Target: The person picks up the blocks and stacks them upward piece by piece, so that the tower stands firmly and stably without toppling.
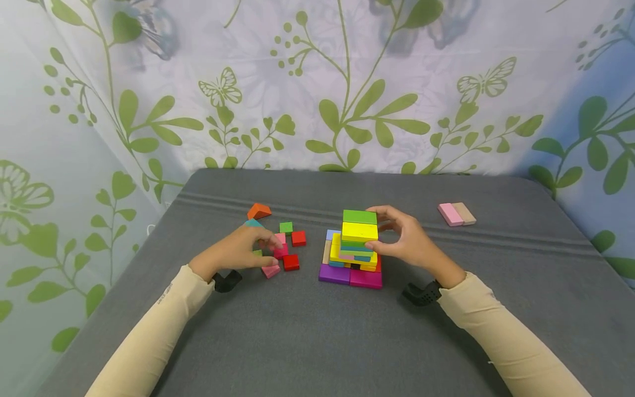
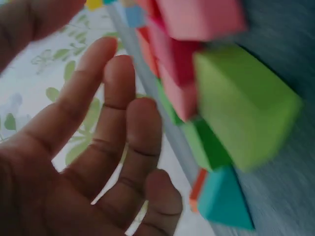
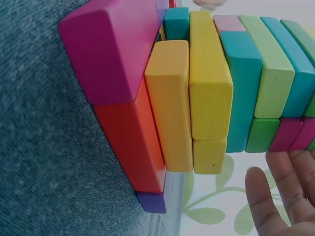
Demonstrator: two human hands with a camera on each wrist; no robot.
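Gripping block tower point(image 1: 359, 234) at middle of table point(image 1: 278, 336) with right hand point(image 1: 408, 238) | hovering with left hand point(image 1: 237, 248), fingers apart, over loose blocks point(image 1: 281, 252) | in the way towards tower: two red blocks point(image 1: 291, 262) | towards far right corner: pink block point(image 1: 450, 214), tan block point(image 1: 465, 214)

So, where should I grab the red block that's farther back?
Probably pinch the red block by its left and right sides, coming from straight above. It lies low with its top uncovered, and bare table shows on both sides, though the left gap looks narrow.
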